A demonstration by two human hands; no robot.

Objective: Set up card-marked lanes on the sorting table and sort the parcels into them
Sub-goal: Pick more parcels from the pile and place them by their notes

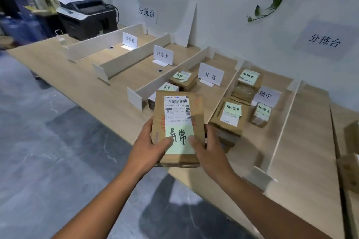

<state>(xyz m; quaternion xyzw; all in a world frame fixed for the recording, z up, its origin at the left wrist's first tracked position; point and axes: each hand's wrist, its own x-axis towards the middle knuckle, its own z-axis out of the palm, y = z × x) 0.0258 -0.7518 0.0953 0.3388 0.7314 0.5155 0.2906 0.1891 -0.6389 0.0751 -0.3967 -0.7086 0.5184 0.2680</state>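
Both hands, left hand (149, 146) and right hand (208, 150), clamp the 异常 parcel (177, 122), label up for reading; its matching card (211, 76) waits at one o'clock.

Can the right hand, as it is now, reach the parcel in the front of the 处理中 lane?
Probably not right away: the right hand grips the 异常 parcel together with the left hand. The front 处理中 parcel lies just beyond it with nothing between, so a freed hand likely could.
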